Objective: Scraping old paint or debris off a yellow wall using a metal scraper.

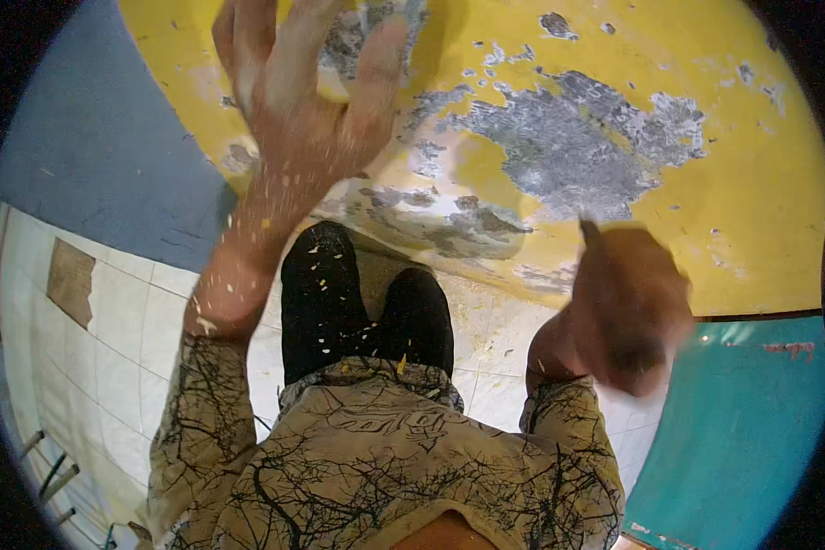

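Observation:
My left hand [316, 101] lies against the yellow wall [742, 229], fingers stretched and spread, holding nothing. White dust and paint flakes cling to its back and to the forearm. My right hand [628, 307], smeared by motion, is closed around a hand tool [588, 230] with a narrow dark tip. That tip points up at the wall, just below a large bare grey patch [573, 151] with ragged paint edges. Most of the tool is hidden in my fist; its exact kind does not show.
A blue-grey surface [110, 147] borders the yellow paint on the left, a teal panel [733, 431] on the right. Below are pale floor tiles [124, 321] with a brown torn piece [71, 281]. Paint chips dot my dark trousers [321, 302]. Dark bars [55, 477] stand at lower left.

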Demonstrator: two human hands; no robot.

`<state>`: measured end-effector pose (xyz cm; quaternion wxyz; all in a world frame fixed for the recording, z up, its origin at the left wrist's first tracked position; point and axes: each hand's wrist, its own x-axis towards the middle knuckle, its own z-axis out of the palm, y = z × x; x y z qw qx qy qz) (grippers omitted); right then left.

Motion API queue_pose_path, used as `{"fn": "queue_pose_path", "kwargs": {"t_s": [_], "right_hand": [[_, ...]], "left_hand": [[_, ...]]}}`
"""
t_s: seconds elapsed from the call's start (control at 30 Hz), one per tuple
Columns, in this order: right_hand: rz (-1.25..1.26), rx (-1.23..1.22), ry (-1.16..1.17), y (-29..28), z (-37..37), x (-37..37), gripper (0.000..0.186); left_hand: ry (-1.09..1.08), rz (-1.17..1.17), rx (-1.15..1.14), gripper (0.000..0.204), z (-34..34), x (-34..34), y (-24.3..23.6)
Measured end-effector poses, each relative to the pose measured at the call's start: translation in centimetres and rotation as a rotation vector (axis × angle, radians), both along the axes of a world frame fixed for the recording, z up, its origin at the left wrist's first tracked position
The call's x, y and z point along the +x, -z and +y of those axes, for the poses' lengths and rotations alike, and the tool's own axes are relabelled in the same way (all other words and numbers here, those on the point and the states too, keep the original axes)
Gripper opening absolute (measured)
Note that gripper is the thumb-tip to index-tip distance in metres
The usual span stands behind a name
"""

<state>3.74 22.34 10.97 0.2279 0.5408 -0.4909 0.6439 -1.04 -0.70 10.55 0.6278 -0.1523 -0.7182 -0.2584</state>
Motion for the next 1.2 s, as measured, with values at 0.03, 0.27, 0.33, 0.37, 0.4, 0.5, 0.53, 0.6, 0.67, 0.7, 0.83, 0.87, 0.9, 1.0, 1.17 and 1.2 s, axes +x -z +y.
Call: {"fn": "queue_pose_path", "kwargs": {"t_s": [0.03, 0.27, 0.33, 0.37, 0.4, 0.5, 0.53, 0.6, 0.67, 0.7, 0.83, 0.87, 0.9, 1.0, 1.17, 1.2], "right_hand": [[-0.131, 0.003, 0.151, 1.6, 0.0, -1.7, 0.044], [0.061, 0.097, 0.049, 0.5, -0.2, -0.9, 0.05], [-0.216, 0.071, 0.178, 2.0, -0.9, -2.9, 0.049], [-0.297, 0.117, 0.125, 2.1, -1.0, -2.9, 0.048], [-0.307, 0.116, 0.088, 1.9, -1.5, -2.0, 0.048], [0.05, 0.079, 0.207, 0.2, -0.9, -0.4, 0.048], [0.059, 0.029, 0.195, 0.3, -1.9, -2.0, 0.047], [0.046, 0.115, 0.16, -0.3, -1.7, -1.9, 0.047], [0.001, 0.128, 0.231, 0.3, -1.2, -1.8, 0.049], [-0.037, 0.136, 0.29, 0.9, -0.9, -2.1, 0.052], [-0.183, 0.082, 0.172, 2.0, -1.9, -4.6, 0.044], [-0.182, 0.082, 0.166, 1.6, -1.7, -3.9, 0.044], [-0.09, 0.114, 0.082, 0.6, -1.7, -2.7, 0.045], [0.077, 0.101, 0.204, -0.8, -1.5, -1.4, 0.047], [-0.035, 0.14, 0.17, -0.1, -1.9, -3.1, 0.047], [-0.1, 0.159, 0.164, 0.1, -1.6, -3.7, 0.048]], "left_hand": [[-0.074, 0.03, -0.024, 0.039, 0.5, -0.6, -0.7], [-0.126, 0.154, -0.08, 0.051, 0.6, -6.4, 2.2], [-0.164, 0.034, -0.036, 0.056, 1.3, -6.2, 2.4], [-0.162, 0.029, -0.038, 0.056, 1.5, -6.2, 2.6], [-0.204, 0.006, -0.044, 0.056, 0.7, -5.7, 3.2], [-0.2, -0.024, -0.043, 0.057, 1.3, -6.2, 2.5], [-0.199, -0.05, -0.049, 0.057, 1.4, -6.2, 2.5], [-0.194, -0.028, -0.036, 0.058, 1.5, -6.5, 2.7], [-0.189, -0.004, -0.02, 0.058, 1.6, -6.3, 3.2], [-0.214, -0.028, -0.027, 0.059, 1.7, -6.1, 3.6], [-0.219, -0.049, -0.032, 0.06, 1.3, -6.1, 3.8], [-0.224, -0.048, -0.032, 0.06, 1.4, -5.9, 4.0], [-0.247, -0.055, -0.039, 0.06, 0.8, -5.6, 4.2], [-0.174, -0.043, -0.021, 0.06, 1.8, -6.3, 3.6], [-0.16, -0.013, 0.001, 0.06, 0.9, -5.9, 3.9], [-0.151, -0.016, 0.0, 0.059, 1.3, -6.0, 3.9]]}}
